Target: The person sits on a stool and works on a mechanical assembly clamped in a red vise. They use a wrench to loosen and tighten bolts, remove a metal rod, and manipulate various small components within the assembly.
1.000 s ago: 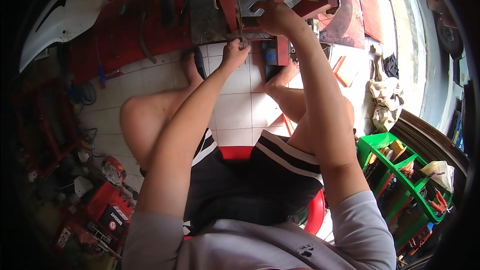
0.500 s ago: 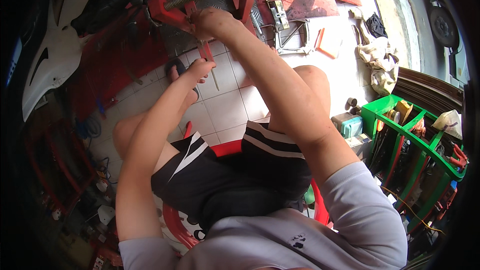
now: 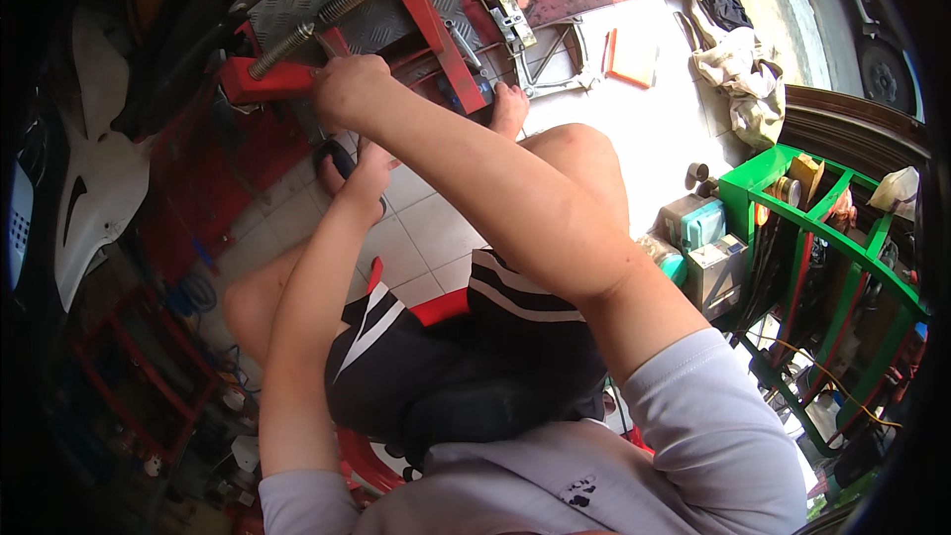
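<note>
My right hand is closed at the near side of a red metal frame. What its fingers grip is hidden behind the hand. Just below it, my left hand is also closed, and I cannot make out what it holds. Ribbed metal rods, coil springs or threaded screws, run across the frame. A red upright bar stands to their right. Behind lies a grey tread plate.
A silver metal bracket lies on the white tiles, with an orange-edged block beside it. Cloths lie farther right. A green rack with tools stands at my right, a white motorcycle panel at my left. I sit on a red chair.
Both hands have shifted left, and the left one is now closer under the right. The thin rod that showed below my left hand is out of sight. The view has also shifted.
</note>
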{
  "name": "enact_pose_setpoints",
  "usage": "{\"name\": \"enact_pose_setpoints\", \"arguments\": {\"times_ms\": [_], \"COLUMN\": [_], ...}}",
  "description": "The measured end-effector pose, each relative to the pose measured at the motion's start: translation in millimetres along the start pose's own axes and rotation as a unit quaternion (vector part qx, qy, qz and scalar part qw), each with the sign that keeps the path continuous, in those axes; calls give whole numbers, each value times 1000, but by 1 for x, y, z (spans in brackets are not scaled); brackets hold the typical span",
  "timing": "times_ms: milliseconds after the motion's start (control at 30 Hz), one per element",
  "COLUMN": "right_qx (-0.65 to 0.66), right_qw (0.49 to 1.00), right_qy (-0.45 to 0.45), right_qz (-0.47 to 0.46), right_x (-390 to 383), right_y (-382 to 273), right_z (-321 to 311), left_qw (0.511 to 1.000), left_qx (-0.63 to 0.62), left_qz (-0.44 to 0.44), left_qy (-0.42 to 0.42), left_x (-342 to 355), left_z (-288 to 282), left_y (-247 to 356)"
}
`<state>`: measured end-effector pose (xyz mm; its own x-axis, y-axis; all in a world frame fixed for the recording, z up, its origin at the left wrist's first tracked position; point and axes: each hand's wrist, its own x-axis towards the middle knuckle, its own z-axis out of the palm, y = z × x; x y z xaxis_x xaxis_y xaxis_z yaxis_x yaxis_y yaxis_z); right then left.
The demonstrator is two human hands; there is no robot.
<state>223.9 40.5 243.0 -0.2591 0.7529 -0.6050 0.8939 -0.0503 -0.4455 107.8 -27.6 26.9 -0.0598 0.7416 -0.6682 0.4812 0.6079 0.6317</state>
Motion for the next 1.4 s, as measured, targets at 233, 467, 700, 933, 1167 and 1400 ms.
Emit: {"name": "enact_pose_setpoints", "arguments": {"times_ms": [233, 467, 700, 933, 1167, 1400], "right_qx": [-55, -71, -82, -57, -45, -47], "right_qw": [990, 990, 985, 986, 988, 988], "right_qy": [-128, -119, -148, -153, -149, -150], "right_qz": [14, 17, -28, 22, 6, -1], "right_x": [9, 1, -11, 4, -1, 1], "right_y": [4, 8, 10, 9, 11, 8], "right_z": [-4, -10, -19, -23, -27, -30], "left_qw": [978, 919, 962, 997, 981, 887], "left_qx": [82, 172, 63, -41, -155, -388], "left_qz": [191, 353, 197, 66, 2, -38], "left_qy": [-28, 37, 178, 12, -117, -247], "left_x": [-44, -27, 17, 66, 62, 55], "left_z": [110, 209, 241, 217, 207, 193], "left_y": [53, 135, 158, 155, 173, 161]}}
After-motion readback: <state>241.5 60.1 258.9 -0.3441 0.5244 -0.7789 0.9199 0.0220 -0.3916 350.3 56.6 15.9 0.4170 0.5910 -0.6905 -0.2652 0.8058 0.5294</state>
